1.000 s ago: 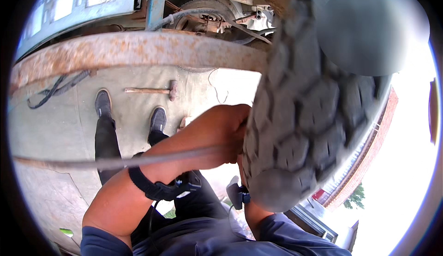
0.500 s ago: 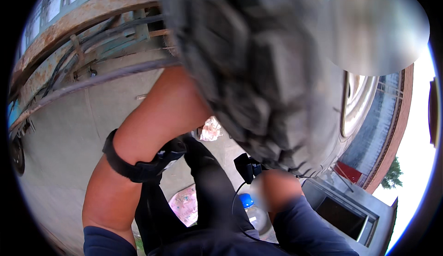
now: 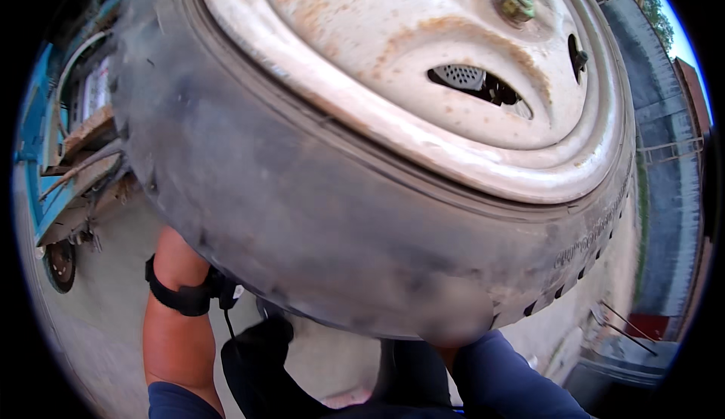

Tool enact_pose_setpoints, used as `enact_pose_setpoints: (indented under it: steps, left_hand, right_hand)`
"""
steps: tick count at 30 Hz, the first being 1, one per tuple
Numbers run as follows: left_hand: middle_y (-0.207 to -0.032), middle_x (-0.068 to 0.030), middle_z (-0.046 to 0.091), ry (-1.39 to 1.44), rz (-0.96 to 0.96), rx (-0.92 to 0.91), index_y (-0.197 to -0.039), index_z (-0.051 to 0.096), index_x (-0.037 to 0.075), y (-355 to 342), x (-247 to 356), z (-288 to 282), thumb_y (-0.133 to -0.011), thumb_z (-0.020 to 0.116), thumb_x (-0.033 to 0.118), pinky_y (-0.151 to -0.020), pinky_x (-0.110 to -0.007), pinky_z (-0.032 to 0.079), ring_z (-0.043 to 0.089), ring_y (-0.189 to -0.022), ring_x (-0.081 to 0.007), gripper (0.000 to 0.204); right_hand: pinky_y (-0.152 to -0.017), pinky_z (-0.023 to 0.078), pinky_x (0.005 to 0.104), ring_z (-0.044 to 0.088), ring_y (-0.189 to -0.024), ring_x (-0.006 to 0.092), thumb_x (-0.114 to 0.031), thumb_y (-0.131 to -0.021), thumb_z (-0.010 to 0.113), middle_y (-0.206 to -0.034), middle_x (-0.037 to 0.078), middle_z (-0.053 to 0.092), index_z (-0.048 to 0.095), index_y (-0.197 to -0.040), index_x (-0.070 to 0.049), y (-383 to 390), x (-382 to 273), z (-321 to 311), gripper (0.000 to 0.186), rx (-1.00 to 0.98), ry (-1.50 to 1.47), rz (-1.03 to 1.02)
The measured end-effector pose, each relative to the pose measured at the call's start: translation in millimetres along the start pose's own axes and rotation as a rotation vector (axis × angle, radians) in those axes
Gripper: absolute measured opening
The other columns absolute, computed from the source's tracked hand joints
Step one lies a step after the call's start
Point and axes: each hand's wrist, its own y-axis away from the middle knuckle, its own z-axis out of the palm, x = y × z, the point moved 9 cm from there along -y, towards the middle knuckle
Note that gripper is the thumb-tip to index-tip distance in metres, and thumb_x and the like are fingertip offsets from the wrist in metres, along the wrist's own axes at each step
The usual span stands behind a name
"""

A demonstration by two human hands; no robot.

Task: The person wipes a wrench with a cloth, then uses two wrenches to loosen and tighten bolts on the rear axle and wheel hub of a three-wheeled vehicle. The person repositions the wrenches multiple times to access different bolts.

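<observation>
A large wheel fills most of the view. Its worn black tyre [image 3: 249, 185] surrounds a pale, rust-stained steel rim [image 3: 332, 49] whose outer face shows, with a greenish-yellow hex nut [image 3: 517, 5] near the top. Through one slot of the rim a perforated grey part shows. On the left, my bare left forearm, a black strap [image 3: 177, 294] around it, goes up behind the tyre, which hides that hand. My right arm, in a dark blue sleeve [image 3: 510, 377], reaches the tyre's lower edge. A blurred patch and the tyre cover the right hand, so its fingers do not show.
A blue-framed vehicle or machine [image 3: 34, 136] with rusty bars stands at the left, a small wheel [image 3: 60, 266] below it. Grey concrete floor [image 3: 332, 370] lies around my legs. A long grey wall [image 3: 668, 140] runs along the right, with thin rods [image 3: 627, 332] near its lower end.
The wheel has swung from tread-on to showing its rim face, and now covers more of the middle. My left forearm sits lower and further left, more hidden behind the tyre.
</observation>
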Motion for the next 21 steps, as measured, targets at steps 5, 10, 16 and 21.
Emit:
enact_pose_setpoints:
  steps: [5, 10, 16, 21]
  left_hand:
    - [-0.067, -0.0042, 0.053, -0.095, 0.123, 0.051, -0.105, 0.059, 0.001, 14.8, 17.6, 1.3, -0.096, 0.058, 0.026, -0.047, -0.025, 0.032, 0.044, -0.053, -0.0122, 0.026]
    - [-0.065, -0.0015, 0.051, -0.178, 0.235, 0.006, -0.105, 0.059, 0.002, 17.5, 14.5, 28.4, -0.096, 0.059, 0.026, -0.043, -0.023, 0.03, 0.041, -0.049, -0.0091, 0.026]
    - [-0.059, 0.0032, 0.045, -0.501, 0.317, -0.041, -0.102, 0.058, 0.003, 49.2, 49.8, 51.2, -0.096, 0.06, 0.027, -0.039, -0.021, 0.024, 0.035, -0.044, -0.0053, 0.025]
    - [-0.057, 0.0026, 0.045, -0.545, 0.265, -0.043, -0.099, 0.062, 0.002, 55.6, 53.3, 62.4, -0.097, 0.059, 0.025, -0.04, -0.023, 0.027, 0.037, -0.044, -0.007, 0.023]
  right_hand:
    - [-0.043, 0.032, 0.0273, 0.051, -0.052, 0.0153, -0.033, -0.1, 0.043, -0.067, 0.004, 0.053, 0.047, -0.083, -0.008, 15.0, 2.9, 13.9, 0.031, -0.187, -0.054, 0.004]
    - [-0.043, 0.032, 0.0272, 0.051, -0.051, 0.0152, -0.033, -0.1, 0.043, -0.067, 0.004, 0.053, 0.047, -0.083, -0.008, 27.4, -6.7, -4.7, 0.031, -0.319, -0.077, -0.07]
    - [-0.042, 0.031, 0.0259, 0.05, -0.05, 0.0136, -0.035, -0.101, 0.044, -0.067, 0.004, 0.053, 0.052, -0.089, -0.007, 21.0, 28.7, 7.8, 0.031, -0.563, -0.243, -0.137]
    - [-0.04, 0.029, 0.0257, 0.048, -0.046, 0.0134, -0.034, -0.101, 0.044, -0.067, 0.004, 0.053, 0.052, -0.094, -0.006, 20.9, 29.2, 7.5, 0.03, -0.686, -0.41, -0.186]
